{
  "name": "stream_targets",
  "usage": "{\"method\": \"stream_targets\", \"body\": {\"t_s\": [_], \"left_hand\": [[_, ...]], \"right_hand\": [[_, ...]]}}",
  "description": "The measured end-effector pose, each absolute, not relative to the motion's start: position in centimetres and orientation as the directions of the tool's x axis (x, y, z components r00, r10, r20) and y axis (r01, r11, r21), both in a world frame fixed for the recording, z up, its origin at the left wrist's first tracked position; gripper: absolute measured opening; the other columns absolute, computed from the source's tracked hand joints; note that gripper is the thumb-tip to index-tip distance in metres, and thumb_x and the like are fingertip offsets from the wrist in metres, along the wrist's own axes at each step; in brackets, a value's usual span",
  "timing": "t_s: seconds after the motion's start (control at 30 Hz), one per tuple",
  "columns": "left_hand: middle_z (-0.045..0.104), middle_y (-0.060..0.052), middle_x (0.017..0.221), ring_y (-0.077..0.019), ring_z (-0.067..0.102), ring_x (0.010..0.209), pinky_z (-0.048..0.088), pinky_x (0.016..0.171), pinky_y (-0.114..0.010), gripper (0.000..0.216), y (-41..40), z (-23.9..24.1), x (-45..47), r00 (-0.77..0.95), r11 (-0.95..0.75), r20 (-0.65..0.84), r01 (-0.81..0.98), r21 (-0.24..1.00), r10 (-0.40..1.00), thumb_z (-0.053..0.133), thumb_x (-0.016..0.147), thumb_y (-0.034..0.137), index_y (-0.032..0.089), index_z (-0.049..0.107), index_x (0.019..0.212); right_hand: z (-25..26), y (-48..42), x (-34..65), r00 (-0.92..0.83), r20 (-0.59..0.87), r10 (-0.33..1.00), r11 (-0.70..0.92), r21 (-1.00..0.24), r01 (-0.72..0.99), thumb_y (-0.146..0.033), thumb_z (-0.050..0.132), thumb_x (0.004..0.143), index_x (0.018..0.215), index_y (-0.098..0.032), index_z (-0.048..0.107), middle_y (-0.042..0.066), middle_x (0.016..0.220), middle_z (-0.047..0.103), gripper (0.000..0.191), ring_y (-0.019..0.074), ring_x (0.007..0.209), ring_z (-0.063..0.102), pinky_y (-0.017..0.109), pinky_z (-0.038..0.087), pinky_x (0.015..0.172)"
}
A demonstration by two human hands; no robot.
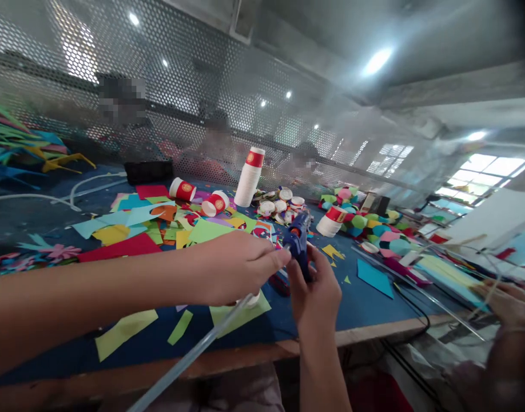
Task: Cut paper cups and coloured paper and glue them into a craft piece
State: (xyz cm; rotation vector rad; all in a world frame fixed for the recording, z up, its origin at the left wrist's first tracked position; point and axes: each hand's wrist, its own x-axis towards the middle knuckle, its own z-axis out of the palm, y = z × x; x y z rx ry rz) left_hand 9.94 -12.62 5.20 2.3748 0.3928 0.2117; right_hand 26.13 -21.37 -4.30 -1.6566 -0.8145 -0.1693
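My right hand [314, 294] is wrapped round the grip of a blue glue gun [297, 240], held upright above the blue table [365, 303]. My left hand [234, 266] is closed on a long clear glue stick [189, 357], its fingertips pinched at the back of the gun. The stick runs down and left past the table's front edge. Under my left hand a white paper cup [251, 299] peeks out on a green sheet.
Coloured paper scraps [159, 226] cover the table. A tall stack of red-and-white paper cups [249, 177], loose cups [183, 189] and cup bottoms [279, 207] stand behind. Paper balls [374, 226] lie at right. Another person's hand [509, 303] works at far right. A perforated screen [181, 86] backs the table.
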Motion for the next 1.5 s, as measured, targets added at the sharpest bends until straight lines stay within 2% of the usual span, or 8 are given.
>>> {"method": "stream_targets", "body": {"t_s": [0.23, 0.47, 0.63, 0.9, 1.03, 1.27, 1.37, 1.5], "left_hand": [[0.067, -0.004, 0.083, -0.0175, 0.067, 0.067, 0.048, 0.059, -0.027, 0.052, -14.8, 3.5, 7.8, 0.918, -0.456, -0.090, 0.275, 0.847, 0.387, 0.028, 0.096, 0.063, 0.019, 0.051, 0.082], [0.069, -0.006, 0.090, -0.0226, 0.067, 0.081, 0.050, 0.069, -0.033, 0.056, -19.9, 1.3, 3.9, 0.911, -0.579, -0.029, 0.285, 0.764, 0.411, 0.021, 0.096, 0.061, 0.022, 0.061, 0.092], [0.072, -0.003, 0.093, -0.0229, 0.067, 0.082, 0.050, 0.071, -0.033, 0.032, -23.3, 0.1, 3.1, 0.928, -0.630, 0.007, 0.246, 0.737, 0.372, 0.038, 0.095, 0.045, 0.026, 0.062, 0.102], [0.074, -0.006, 0.102, -0.0263, 0.071, 0.087, 0.056, 0.078, -0.040, 0.025, -25.4, -3.6, 3.3, 0.954, -0.783, 0.086, 0.180, 0.595, 0.286, 0.047, 0.094, 0.033, 0.021, 0.062, 0.110], [0.074, -0.006, 0.105, -0.0252, 0.071, 0.090, 0.057, 0.076, -0.038, 0.035, -25.3, -5.5, 2.6, 0.931, -0.888, 0.243, 0.146, 0.437, 0.273, 0.047, 0.093, 0.017, 0.021, 0.057, 0.125], [0.072, -0.001, 0.104, -0.0231, 0.067, 0.092, 0.056, 0.082, -0.040, 0.034, -20.8, -6.9, 1.8, 0.862, -0.943, 0.435, 0.132, 0.305, 0.261, 0.045, 0.086, 0.009, 0.023, 0.064, 0.111], [0.072, -0.002, 0.107, -0.0236, 0.065, 0.097, 0.054, 0.086, -0.042, 0.033, -18.5, -7.3, 2.2, 0.847, -0.961, 0.466, 0.172, 0.217, 0.256, 0.041, 0.090, 0.009, 0.021, 0.065, 0.109], [0.073, -0.003, 0.107, -0.0240, 0.066, 0.100, 0.052, 0.088, -0.041, 0.031, -16.9, -7.9, 2.8, 0.830, -0.973, 0.509, 0.196, 0.119, 0.229, 0.039, 0.096, 0.016, 0.020, 0.067, 0.107]], "right_hand": [[-3.3, -23.2, 26.6, 0.807, 0.427, 0.408, 0.067, -0.895, 0.440, -0.053, 0.073, 0.074, 0.107, -0.016, 0.070, 0.000, 0.064, 0.064, 0.050, 0.0145, 0.050, 0.052, 0.026, 0.039, 0.046], [-2.7, -25.8, 27.2, 0.772, 0.358, 0.525, 0.238, -0.933, 0.271, -0.055, 0.071, 0.073, 0.091, -0.016, 0.064, -0.007, 0.049, 0.051, 0.043, 0.0102, 0.042, 0.042, 0.022, 0.031, 0.038], [-2.7, -28.5, 26.9, 0.704, 0.259, 0.661, 0.214, -0.965, 0.154, -0.056, 0.068, 0.073, 0.092, -0.016, 0.061, -0.005, 0.051, 0.054, 0.044, 0.0085, 0.039, 0.041, 0.019, 0.024, 0.035], [-4.9, -32.0, 24.9, 0.545, 0.071, 0.835, 0.052, -0.997, 0.050, -0.053, 0.068, 0.076, 0.101, -0.015, 0.062, -0.005, 0.051, 0.052, 0.046, 0.0088, 0.039, 0.037, 0.019, 0.016, 0.035], [-7.0, -33.0, 24.4, 0.476, -0.005, 0.879, -0.011, -1.000, 0.009, -0.056, 0.064, 0.079, 0.101, -0.016, 0.060, -0.004, 0.051, 0.052, 0.046, 0.0095, 0.042, 0.040, 0.020, 0.024, 0.040], [-9.1, -33.8, 24.8, 0.324, -0.113, 0.939, -0.080, -0.990, -0.112, -0.070, 0.055, 0.083, 0.100, -0.018, 0.059, -0.007, 0.050, 0.046, 0.054, 0.0049, 0.038, 0.019, 0.022, 0.017, 0.042], [-9.4, -34.0, 25.5, 0.233, -0.172, 0.957, -0.142, -0.980, -0.138, -0.065, 0.072, 0.074, 0.103, -0.017, 0.060, -0.008, 0.053, 0.045, 0.057, 0.0045, 0.041, 0.024, 0.021, 0.020, 0.043], [-9.5, -34.2, 25.7, 0.302, -0.256, 0.918, -0.228, -0.966, -0.125, -0.057, 0.068, 0.081, 0.095, -0.015, 0.063, -0.007, 0.052, 0.042, 0.045, 0.0054, 0.043, 0.029, 0.022, 0.025, 0.045]]}}
